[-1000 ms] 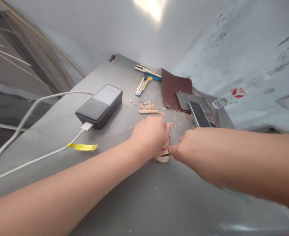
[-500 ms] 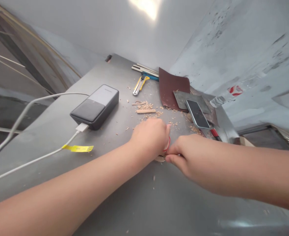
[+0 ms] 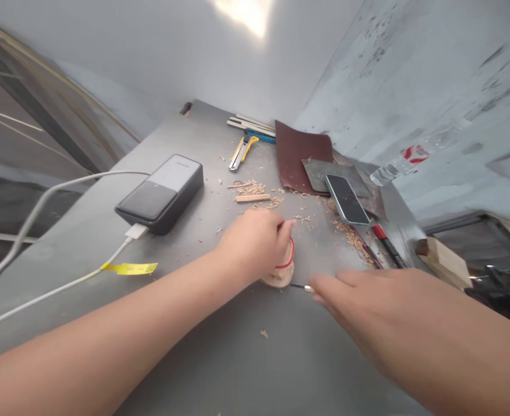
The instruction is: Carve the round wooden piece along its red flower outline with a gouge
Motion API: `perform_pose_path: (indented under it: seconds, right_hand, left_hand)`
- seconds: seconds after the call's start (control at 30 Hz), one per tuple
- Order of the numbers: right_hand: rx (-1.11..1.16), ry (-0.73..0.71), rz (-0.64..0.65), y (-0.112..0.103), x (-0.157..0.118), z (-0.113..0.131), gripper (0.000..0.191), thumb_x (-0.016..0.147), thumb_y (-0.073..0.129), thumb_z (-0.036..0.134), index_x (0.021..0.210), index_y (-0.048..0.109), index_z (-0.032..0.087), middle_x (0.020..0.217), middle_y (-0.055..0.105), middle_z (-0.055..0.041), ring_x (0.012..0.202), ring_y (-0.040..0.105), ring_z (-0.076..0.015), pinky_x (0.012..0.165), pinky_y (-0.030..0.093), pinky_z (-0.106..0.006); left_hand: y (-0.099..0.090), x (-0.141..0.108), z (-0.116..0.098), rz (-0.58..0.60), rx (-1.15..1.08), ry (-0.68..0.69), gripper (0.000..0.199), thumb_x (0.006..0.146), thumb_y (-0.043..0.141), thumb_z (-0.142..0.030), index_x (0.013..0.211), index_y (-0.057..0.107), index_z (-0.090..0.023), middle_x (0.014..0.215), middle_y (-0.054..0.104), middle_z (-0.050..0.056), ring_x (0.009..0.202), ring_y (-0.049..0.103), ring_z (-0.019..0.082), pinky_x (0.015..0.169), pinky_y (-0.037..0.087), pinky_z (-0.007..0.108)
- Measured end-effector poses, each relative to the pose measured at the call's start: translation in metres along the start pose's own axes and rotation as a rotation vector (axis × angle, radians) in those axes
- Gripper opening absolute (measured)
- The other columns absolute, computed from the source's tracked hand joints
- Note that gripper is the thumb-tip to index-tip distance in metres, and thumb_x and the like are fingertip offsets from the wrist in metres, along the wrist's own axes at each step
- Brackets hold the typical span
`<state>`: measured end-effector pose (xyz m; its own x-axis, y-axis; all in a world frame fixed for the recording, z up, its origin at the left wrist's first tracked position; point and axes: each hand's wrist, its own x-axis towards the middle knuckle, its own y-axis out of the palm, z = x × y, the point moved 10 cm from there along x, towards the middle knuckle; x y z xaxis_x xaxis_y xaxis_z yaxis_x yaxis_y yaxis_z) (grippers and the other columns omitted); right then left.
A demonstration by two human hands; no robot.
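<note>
Pressed down on the grey table (image 3: 237,370) is a small light wooden piece (image 3: 282,276) with a red line drawn along its edge. My left hand (image 3: 259,240) is closed over it, hiding most of its surface. Just to its right, my right hand (image 3: 345,294) grips a carving tool (image 3: 308,288) with a thin dark shank and a pale metal collar. The tool's tip reaches close to the wood's near right edge; whether it touches, I cannot tell. Its handle is hidden in my fingers. Wood shavings (image 3: 255,188) and a short wooden strip (image 3: 253,198) lie beyond my left hand.
A power bank (image 3: 162,193) with a white cable sits left. Farther back are a yellow utility knife (image 3: 242,152) and brown sandpaper (image 3: 302,153). A phone (image 3: 347,199), a red-and-black marker (image 3: 388,245), a plastic bottle (image 3: 404,162) and a wooden block (image 3: 445,263) stand or lie right.
My right hand has drawn back to the right and nearer, away from my left hand. More of the wooden piece and the tool's shank now shows. A small chip lies on the table in front.
</note>
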<state>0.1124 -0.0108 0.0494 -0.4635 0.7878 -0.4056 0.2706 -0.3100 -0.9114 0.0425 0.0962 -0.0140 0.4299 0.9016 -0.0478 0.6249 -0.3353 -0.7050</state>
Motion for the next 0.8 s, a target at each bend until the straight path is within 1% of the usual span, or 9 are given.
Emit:
perform_pose_path:
  seconds: [0.1, 0.17, 0.3, 0.43, 0.5, 0.57, 0.63, 0.7, 0.8]
  right_hand:
    - [-0.016, 0.014, 0.047, 0.011, 0.003, -0.013, 0.013, 0.085, 0.058, 0.010, 0.076, 0.059, 0.021, 0.059, 0.055, 0.0016, 0.043, 0.047, -0.0134, 0.049, 0.023, -0.030]
    - [-0.009, 0.000, 0.039, 0.011, 0.006, -0.015, 0.013, 0.086, 0.059, 0.012, 0.076, 0.058, 0.021, 0.062, 0.056, 0.0013, 0.046, 0.048, -0.0136, 0.050, 0.023, -0.030]
    - [0.016, -0.033, 0.033, 0.008, 0.007, -0.014, 0.012, 0.085, 0.058, 0.011, 0.078, 0.059, 0.020, 0.066, 0.058, 0.0009, 0.053, 0.053, -0.0141, 0.052, 0.024, -0.030]
    - [-0.020, -0.048, 0.068, 0.010, 0.010, -0.014, 0.018, 0.081, 0.057, 0.007, 0.083, 0.061, 0.023, 0.065, 0.059, 0.0016, 0.049, 0.052, -0.0164, 0.051, 0.018, -0.030]
    - [-0.047, -0.037, 0.094, 0.012, 0.013, -0.016, 0.019, 0.079, 0.058, 0.006, 0.084, 0.061, 0.024, 0.064, 0.060, 0.0016, 0.048, 0.051, -0.0175, 0.051, 0.017, -0.030]
    - [-0.070, -0.026, 0.109, 0.013, 0.016, -0.018, 0.017, 0.079, 0.060, 0.007, 0.083, 0.060, 0.024, 0.062, 0.059, 0.0015, 0.048, 0.050, -0.0170, 0.051, 0.016, -0.029]
    - [-0.083, -0.030, 0.109, 0.012, 0.019, -0.019, 0.016, 0.079, 0.061, 0.007, 0.080, 0.059, 0.023, 0.061, 0.058, 0.0016, 0.047, 0.047, -0.0159, 0.050, 0.015, -0.029]
    - [-0.097, -0.035, 0.102, 0.012, 0.020, -0.021, 0.016, 0.079, 0.061, 0.008, 0.078, 0.058, 0.023, 0.059, 0.056, 0.0021, 0.044, 0.044, -0.0152, 0.048, 0.015, -0.029]
    - [-0.098, -0.040, 0.081, 0.011, 0.020, -0.022, 0.014, 0.080, 0.062, 0.011, 0.076, 0.058, 0.024, 0.057, 0.055, 0.0031, 0.040, 0.042, -0.0143, 0.047, 0.015, -0.029]
  left_hand:
    - [0.000, 0.000, 0.007, 0.002, -0.197, -0.010, 0.030, 0.092, 0.054, -0.044, 0.084, 0.072, -0.021, 0.085, 0.077, 0.005, 0.079, 0.068, 0.024, 0.068, 0.045, 0.034]
    - [0.001, 0.000, 0.013, 0.010, -0.290, -0.045, 0.027, 0.088, 0.061, -0.046, 0.088, 0.073, -0.022, 0.087, 0.078, 0.004, 0.080, 0.069, 0.023, 0.068, 0.048, 0.034]
    - [0.001, 0.000, 0.016, 0.010, -0.330, -0.058, 0.024, 0.086, 0.065, -0.044, 0.083, 0.073, -0.021, 0.083, 0.077, 0.003, 0.076, 0.068, 0.022, 0.067, 0.049, 0.034]
    - [0.004, 0.000, 0.018, 0.011, -0.395, -0.089, 0.020, 0.085, 0.067, -0.040, 0.082, 0.073, -0.022, 0.080, 0.076, 0.001, 0.075, 0.068, 0.020, 0.066, 0.049, 0.033]
    - [0.004, 0.001, 0.021, -0.019, -0.432, -0.109, 0.018, 0.084, 0.070, -0.040, 0.081, 0.073, -0.022, 0.079, 0.076, 0.001, 0.074, 0.067, 0.019, 0.066, 0.050, 0.032]
    - [0.000, 0.002, 0.022, -0.066, -0.467, -0.096, 0.018, 0.082, 0.073, -0.040, 0.080, 0.073, -0.022, 0.080, 0.076, 0.000, 0.074, 0.068, 0.018, 0.066, 0.051, 0.031]
    - [-0.004, 0.003, 0.022, -0.111, -0.498, -0.071, 0.020, 0.080, 0.075, -0.042, 0.079, 0.073, -0.022, 0.081, 0.076, 0.000, 0.075, 0.068, 0.017, 0.067, 0.052, 0.030]
    - [-0.006, 0.003, 0.023, -0.130, -0.518, -0.070, 0.022, 0.079, 0.077, -0.044, 0.078, 0.073, -0.022, 0.081, 0.076, 0.000, 0.073, 0.067, 0.016, 0.066, 0.052, 0.029]
    - [-0.001, 0.002, 0.027, -0.082, -0.546, -0.126, 0.026, 0.079, 0.075, -0.049, 0.080, 0.073, -0.022, 0.078, 0.076, 0.000, 0.070, 0.067, 0.017, 0.062, 0.051, 0.029]
